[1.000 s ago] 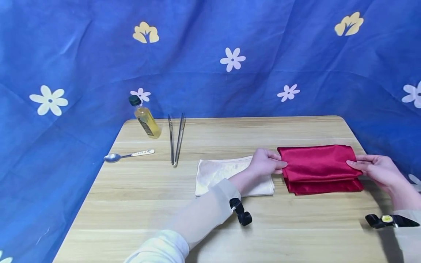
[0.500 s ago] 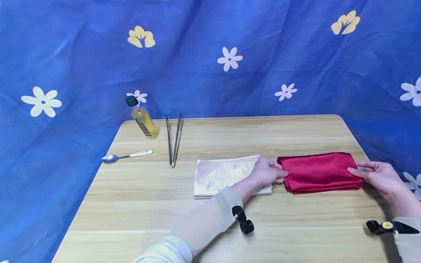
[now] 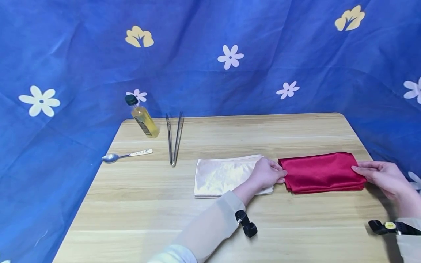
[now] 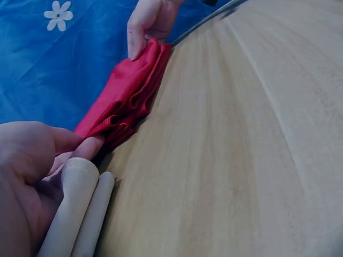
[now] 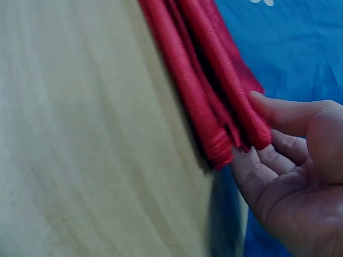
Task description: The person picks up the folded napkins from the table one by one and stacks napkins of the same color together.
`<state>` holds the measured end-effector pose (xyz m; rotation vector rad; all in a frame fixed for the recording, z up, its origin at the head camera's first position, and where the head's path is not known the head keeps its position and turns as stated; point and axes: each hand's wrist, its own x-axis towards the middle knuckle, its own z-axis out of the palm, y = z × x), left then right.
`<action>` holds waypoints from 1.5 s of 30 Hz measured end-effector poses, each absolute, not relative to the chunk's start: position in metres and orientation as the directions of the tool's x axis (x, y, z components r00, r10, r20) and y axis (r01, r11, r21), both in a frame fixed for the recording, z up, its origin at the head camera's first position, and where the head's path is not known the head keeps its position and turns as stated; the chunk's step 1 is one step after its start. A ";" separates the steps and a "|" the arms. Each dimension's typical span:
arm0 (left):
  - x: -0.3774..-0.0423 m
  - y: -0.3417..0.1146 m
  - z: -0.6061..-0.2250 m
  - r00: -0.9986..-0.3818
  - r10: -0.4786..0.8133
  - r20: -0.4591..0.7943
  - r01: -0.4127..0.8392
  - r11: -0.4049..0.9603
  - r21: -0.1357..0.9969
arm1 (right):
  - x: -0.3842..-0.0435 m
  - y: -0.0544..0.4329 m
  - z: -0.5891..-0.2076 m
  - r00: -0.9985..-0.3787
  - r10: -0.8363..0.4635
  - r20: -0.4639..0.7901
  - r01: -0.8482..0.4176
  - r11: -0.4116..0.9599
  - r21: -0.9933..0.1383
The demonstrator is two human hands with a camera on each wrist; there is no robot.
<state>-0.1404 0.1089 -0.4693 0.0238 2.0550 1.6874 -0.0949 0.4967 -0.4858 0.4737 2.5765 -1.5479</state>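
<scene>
A folded red satin cloth (image 3: pixel 320 171) lies at the right of the table, its stacked layers showing in both wrist views. My left hand (image 3: pixel 264 172) pinches its left end between thumb and fingers. At the opposite end, my right hand (image 3: pixel 385 179) grips the cloth's edge, thumb on top and fingers underneath, as the right wrist view shows. Beneath my left hand and forearm is a folded white satin cloth (image 3: pixel 218 177), partly covered by them. In the left wrist view the white cloth's rolled folds (image 4: pixel 75 203) are close beside the left fingers.
Metal tongs (image 3: pixel 173 146) lie spread toward the back of the wooden table (image 3: pixel 148 212). Left of them a bottle of yellow oil (image 3: pixel 144 120) with a dark cap stands near the back corner. A spoon (image 3: pixel 126 156) rests by the left edge. A blue flowered curtain (image 3: pixel 184 58) hangs behind.
The red cloth's raised upper fold has come down flat onto the lower layers, both hands lowering slightly with it. In the last half second the hands have barely moved; the view shifts slightly.
</scene>
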 end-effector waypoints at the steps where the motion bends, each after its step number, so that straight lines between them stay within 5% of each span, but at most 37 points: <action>1: -0.140 0.108 -0.469 -0.889 0.307 -0.340 -0.269 0.251 0.930 | -0.095 0.496 -0.485 -0.947 0.222 -0.230 0.311 0.467 -0.828; 13: -0.140 0.098 -0.471 -0.886 0.319 -0.337 -0.284 0.201 0.938 | -0.095 0.490 -0.484 -0.949 0.255 -0.187 0.305 0.579 -0.756; 23: -0.139 0.096 -0.468 -0.883 0.321 -0.343 -0.268 0.256 0.929 | -0.094 0.487 -0.485 -0.939 0.268 -0.216 0.330 0.518 -0.789; 29: -0.141 0.096 -0.457 -0.870 0.361 -0.337 -0.225 0.317 0.921 | -0.095 0.491 -0.473 -0.942 0.297 -0.154 0.259 0.357 -0.897; 35: -0.148 0.088 -0.434 -0.846 0.401 -0.353 -0.259 0.270 0.927 | -0.095 0.486 -0.460 -0.957 0.288 -0.043 0.160 0.396 -0.904; 45: -0.176 0.058 -0.410 -0.892 0.444 -0.085 0.017 0.221 0.975 | -0.104 0.450 -0.432 -0.954 0.298 0.031 0.076 0.343 -0.936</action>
